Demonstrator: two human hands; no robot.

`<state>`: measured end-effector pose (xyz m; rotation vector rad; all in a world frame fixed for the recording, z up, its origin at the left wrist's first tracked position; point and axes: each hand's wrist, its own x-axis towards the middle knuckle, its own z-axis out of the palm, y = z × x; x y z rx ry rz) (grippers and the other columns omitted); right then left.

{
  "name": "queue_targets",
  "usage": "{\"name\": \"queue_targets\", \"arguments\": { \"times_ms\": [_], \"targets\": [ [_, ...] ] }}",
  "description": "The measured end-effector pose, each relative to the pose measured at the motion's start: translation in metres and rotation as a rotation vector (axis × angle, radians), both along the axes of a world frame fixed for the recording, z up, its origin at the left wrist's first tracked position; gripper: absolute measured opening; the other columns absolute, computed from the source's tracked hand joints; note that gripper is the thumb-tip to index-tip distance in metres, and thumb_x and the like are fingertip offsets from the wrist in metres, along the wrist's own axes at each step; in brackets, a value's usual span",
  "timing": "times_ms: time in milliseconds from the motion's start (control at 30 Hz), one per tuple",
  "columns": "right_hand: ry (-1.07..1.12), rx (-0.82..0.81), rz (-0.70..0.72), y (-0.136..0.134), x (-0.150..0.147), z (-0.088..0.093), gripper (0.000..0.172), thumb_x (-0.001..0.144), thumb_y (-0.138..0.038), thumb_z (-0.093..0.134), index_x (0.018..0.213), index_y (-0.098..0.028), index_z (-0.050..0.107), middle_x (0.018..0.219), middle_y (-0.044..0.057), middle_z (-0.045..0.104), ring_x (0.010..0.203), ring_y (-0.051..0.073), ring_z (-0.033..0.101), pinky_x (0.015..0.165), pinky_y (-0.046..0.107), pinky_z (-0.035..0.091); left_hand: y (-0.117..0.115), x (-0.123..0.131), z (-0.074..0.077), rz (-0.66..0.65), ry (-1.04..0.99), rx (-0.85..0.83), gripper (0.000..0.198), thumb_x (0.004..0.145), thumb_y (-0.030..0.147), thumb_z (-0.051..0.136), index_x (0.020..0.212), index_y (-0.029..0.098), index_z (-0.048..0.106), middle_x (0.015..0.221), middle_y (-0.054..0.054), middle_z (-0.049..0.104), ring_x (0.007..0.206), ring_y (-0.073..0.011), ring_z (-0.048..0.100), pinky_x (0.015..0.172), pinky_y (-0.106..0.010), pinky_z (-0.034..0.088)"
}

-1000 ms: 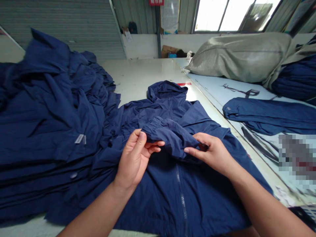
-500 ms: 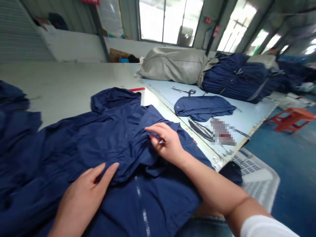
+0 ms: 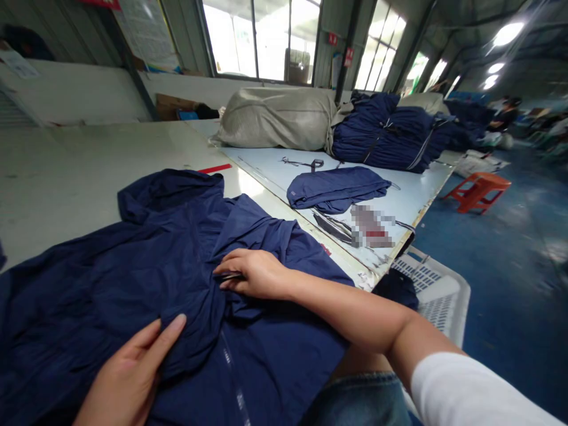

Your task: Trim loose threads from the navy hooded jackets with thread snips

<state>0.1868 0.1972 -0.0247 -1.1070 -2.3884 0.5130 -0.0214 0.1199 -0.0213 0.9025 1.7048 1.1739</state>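
A navy hooded jacket is laid lengthwise, hood away; a fold is pinched by the curled right hand; the left hand is held open.

The person's right hand reaches across the body with its fingers curled inward and drawn close together, the wrist nearly straight. The right forearm runs almost level from the lower right, and the right upper arm bends down and out of view behind it. The left hand sits low in the view, open and flatter, its fingers extended together; its wrist seems cut off by the lower edge.
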Motion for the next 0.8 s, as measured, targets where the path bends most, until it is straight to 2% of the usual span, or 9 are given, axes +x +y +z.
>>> {"name": "queue_targets", "arguments": {
  "times_ms": [100, 167, 300, 400, 467, 600, 667, 800],
  "targets": [
    [0.043, -0.037, -0.099, -0.022, 0.008, 0.016, 0.030, 0.088, -0.020, 0.064, 0.117, -0.012, 0.064, 0.114, 0.012, 0.065, 0.099, 0.021, 0.065, 0.088, 0.030, 0.050, -0.009, 0.005, 0.016, -0.027, -0.286, -0.140, 0.030, 0.051, 0.025, 0.089, 0.075, 0.022, 0.073, 0.076, 0.002, 0.077, 0.083, -0.0208, 0.072, 0.060, -0.023, 0.055],
    [0.085, -0.062, -0.079, -0.041, 0.012, 0.027, 0.026, 0.088, -0.012, 0.060, 0.113, -0.013, 0.063, 0.109, 0.011, 0.064, 0.097, 0.020, 0.063, 0.087, 0.031, 0.050, -0.016, 0.005, 0.020, -0.101, -0.380, -0.086, 0.031, 0.052, 0.028, 0.091, 0.077, 0.020, 0.075, 0.078, -0.001, 0.077, 0.085, -0.0219, 0.072, 0.062, -0.023, 0.055],
    [0.280, -0.211, 0.057, -0.067, 0.010, 0.043, 0.024, 0.095, -0.008, 0.043, 0.106, -0.017, 0.062, 0.096, 0.005, 0.064, 0.089, 0.015, 0.061, 0.084, 0.027, 0.048, -0.026, 0.004, 0.019, -0.206, -0.581, 0.058, 0.025, 0.073, 0.037, 0.080, 0.086, 0.016, 0.078, 0.088, -0.008, 0.078, 0.090, -0.0247, 0.071, 0.075, -0.030, 0.057],
    [0.371, -0.304, 0.090, -0.073, -0.004, 0.047, 0.025, 0.098, -0.013, 0.041, 0.112, -0.018, 0.062, 0.083, 0.001, 0.062, 0.075, 0.013, 0.059, 0.072, 0.024, 0.048, -0.030, 0.004, 0.018, -0.235, -0.668, 0.102, 0.022, 0.084, 0.034, 0.071, 0.095, 0.015, 0.078, 0.094, -0.009, 0.078, 0.095, -0.0239, 0.070, 0.083, -0.031, 0.055],
    [0.403, -0.306, 0.102, -0.071, -0.015, 0.044, 0.027, 0.101, -0.020, 0.040, 0.118, -0.019, 0.061, 0.079, 0.000, 0.062, 0.069, 0.012, 0.057, 0.066, 0.023, 0.047, -0.033, 0.005, 0.018, -0.251, -0.700, 0.125, 0.022, 0.088, 0.032, 0.067, 0.100, 0.016, 0.077, 0.096, -0.008, 0.078, 0.097, -0.0233, 0.070, 0.087, -0.032, 0.054],
    [0.477, -0.087, 0.078, -0.060, -0.028, 0.024, 0.025, 0.098, -0.023, 0.051, 0.119, -0.018, 0.064, 0.092, 0.005, 0.067, 0.082, 0.015, 0.061, 0.077, 0.027, 0.048, -0.035, 0.007, 0.020, -0.256, -0.708, 0.160, 0.024, 0.091, 0.030, 0.064, 0.108, 0.017, 0.074, 0.102, -0.008, 0.077, 0.099, -0.0228, 0.069, 0.089, -0.032, 0.052],
    [0.479, -0.036, 0.079, -0.054, -0.029, 0.012, 0.023, 0.094, -0.024, 0.059, 0.114, -0.018, 0.066, 0.086, 0.004, 0.065, 0.078, 0.015, 0.060, 0.073, 0.027, 0.047, -0.035, 0.006, 0.019, -0.264, -0.686, 0.160, 0.025, 0.091, 0.029, 0.063, 0.110, 0.017, 0.073, 0.105, -0.008, 0.076, 0.100, -0.0222, 0.068, 0.090, -0.031, 0.051],
    [0.442, -0.062, 0.084, -0.049, -0.024, 0.000, 0.008, 0.090, -0.024, 0.066, 0.095, -0.019, 0.067, 0.074, 0.001, 0.060, 0.064, 0.012, 0.054, 0.060, 0.024, 0.044, -0.033, 0.006, 0.016, -0.269, -0.638, 0.155, 0.024, 0.091, 0.028, 0.063, 0.112, 0.019, 0.071, 0.105, -0.006, 0.075, 0.097, -0.0194, 0.068, 0.090, -0.028, 0.050]
  ]
}}
